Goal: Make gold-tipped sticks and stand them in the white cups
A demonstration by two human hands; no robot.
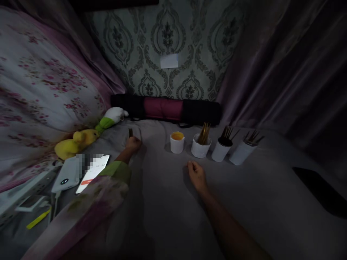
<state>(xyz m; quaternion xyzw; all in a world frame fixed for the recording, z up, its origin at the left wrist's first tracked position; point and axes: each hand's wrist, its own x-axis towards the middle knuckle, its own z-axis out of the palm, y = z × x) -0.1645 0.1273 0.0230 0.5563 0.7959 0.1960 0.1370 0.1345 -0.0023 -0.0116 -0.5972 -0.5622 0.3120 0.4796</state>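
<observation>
My left hand is closed around a short, dark-gold, stick-like piece whose top stands up above the fingers. Its exact kind is too dim to tell. My right hand has its fingers curled together, low in front of the cups; whether anything is inside cannot be seen. Nearest to it are a white cup with yellow-orange inside and a wider white cup with a bundle of thin golden sticks. Farther right, two tilted-looking white cups hold thin darker sticks.
A grey sheet covers the surface. At the back lies a long black-and-maroon roll. To the left are plush toys, a lit phone, a power bank, a power strip and a yellow marker. A dark flat object lies right.
</observation>
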